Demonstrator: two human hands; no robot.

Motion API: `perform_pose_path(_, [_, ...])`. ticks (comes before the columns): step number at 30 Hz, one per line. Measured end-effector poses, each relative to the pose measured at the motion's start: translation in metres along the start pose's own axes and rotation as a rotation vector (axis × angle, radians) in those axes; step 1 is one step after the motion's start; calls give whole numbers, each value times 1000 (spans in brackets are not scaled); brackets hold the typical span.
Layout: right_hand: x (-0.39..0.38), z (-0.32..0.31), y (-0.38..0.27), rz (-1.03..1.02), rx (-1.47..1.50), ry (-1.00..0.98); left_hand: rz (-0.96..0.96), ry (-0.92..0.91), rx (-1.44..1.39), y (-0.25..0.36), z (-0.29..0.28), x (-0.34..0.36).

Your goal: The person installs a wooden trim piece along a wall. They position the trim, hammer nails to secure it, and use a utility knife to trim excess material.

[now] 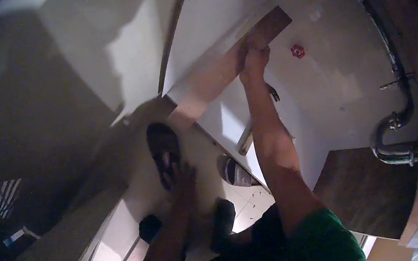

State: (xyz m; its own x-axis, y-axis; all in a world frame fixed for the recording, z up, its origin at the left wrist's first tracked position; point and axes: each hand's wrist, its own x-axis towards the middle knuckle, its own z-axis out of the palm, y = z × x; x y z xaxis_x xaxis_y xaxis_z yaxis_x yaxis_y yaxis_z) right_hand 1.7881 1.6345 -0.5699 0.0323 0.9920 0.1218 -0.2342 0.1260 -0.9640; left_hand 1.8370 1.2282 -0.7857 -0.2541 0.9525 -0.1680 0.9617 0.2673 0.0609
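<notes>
My right hand (256,58) is closed on a long reddish-brown wooden board (212,80), which slants across the white panel from lower left to upper right. Behind my right forearm lies what looks like a claw hammer, its wooden handle (245,140) and dark claw (273,92) showing on either side of the arm. My left hand (183,179) is low, in shadow, beside a dark shoe (163,147); its fingers look stretched out, with nothing plainly held. A second shoe (236,172) rests near the panel's lower edge.
A red valve handle (297,51) sticks out of the wall right of the board. A metal drain pipe (389,138) bends down the right side, above a dark brown panel (371,187). Pale floor tiles (246,200) show below. A slatted vent (0,198) is at far left.
</notes>
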Motion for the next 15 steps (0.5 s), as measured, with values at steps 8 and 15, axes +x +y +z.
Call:
perform_pose_path(8, [37,9,-27,-86,-135,-81,-73,94,-247,-36,-41,10])
perform_pose_path(15, [88,23,-44,-290,-450,9,-120,88,-161,-30,-16,14])
